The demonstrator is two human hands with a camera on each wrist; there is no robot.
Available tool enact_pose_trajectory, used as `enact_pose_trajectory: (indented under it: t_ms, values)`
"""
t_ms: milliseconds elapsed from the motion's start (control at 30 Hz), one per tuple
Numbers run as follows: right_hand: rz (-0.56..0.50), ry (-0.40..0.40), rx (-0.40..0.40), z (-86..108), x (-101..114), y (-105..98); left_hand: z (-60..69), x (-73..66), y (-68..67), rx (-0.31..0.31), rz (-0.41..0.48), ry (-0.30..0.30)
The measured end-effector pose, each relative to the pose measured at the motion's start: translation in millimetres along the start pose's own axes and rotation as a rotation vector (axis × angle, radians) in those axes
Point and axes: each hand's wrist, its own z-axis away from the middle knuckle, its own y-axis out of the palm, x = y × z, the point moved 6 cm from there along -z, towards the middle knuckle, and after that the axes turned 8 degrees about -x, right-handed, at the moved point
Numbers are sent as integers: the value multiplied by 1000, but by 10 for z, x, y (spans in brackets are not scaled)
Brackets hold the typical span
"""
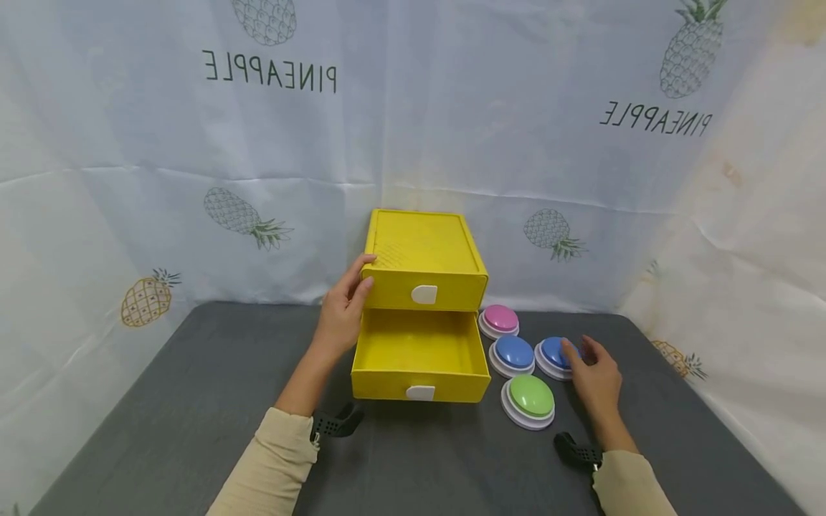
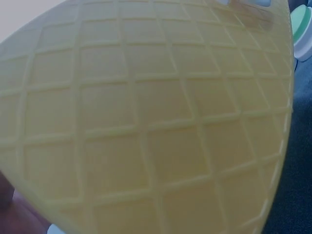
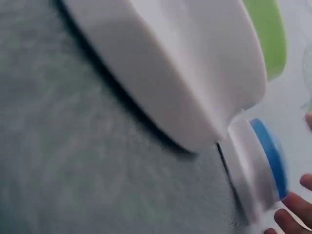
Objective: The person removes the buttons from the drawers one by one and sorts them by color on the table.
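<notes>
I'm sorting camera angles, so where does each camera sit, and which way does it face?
Head: on the head, facing forward and down at the yellow drawers; left grip, right grip and sleeves show.
Left wrist: on that wrist, facing a gridded yellow surface close up; some skin shows.
Right wrist: on that wrist, facing the green button and a blue button; fingertips show.
Head and right wrist share both buttons.
</notes>
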Motion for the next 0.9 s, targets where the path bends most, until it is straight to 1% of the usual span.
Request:
enact_pose_trajectory:
  t_ms: [100, 167, 233, 333, 400, 467, 600, 667, 733, 800, 900]
  values:
    - [-50, -11, 31, 11, 229, -102, 30, -151, -21, 20, -6, 0]
    - [-77, -45, 71, 53, 461, -192, 54, -241, -31, 32, -6, 1]
    - [-103, -113, 106, 125, 740, -286, 77, -328, -46, 39, -2, 6]
    - [-154, -252, 161, 301, 1177, -405, 83, -357, -45, 44, 8, 0]
    - [-195, -341, 192, 440, 1430, -470, 81, -368, -47, 45, 16, -5]
    - [-249, -397, 220, 575, 1626, -519, 69, -364, -44, 43, 23, -7]
    - [-372, -443, 306, 807, 1879, -549, 50, -351, -39, 40, 17, -6]
    - [-431, -455, 369, 916, 1967, -513, 46, -355, -40, 42, 15, -5]
    - [-464, -468, 431, 1030, 2039, -446, 48, -362, -48, 45, 12, -8]
    - [-475, -474, 477, 1142, 2087, -361, 57, -371, -62, 52, 13, -13]
    - [-455, -474, 521, 1303, 2115, -229, 76, -369, -78, 54, 10, -19]
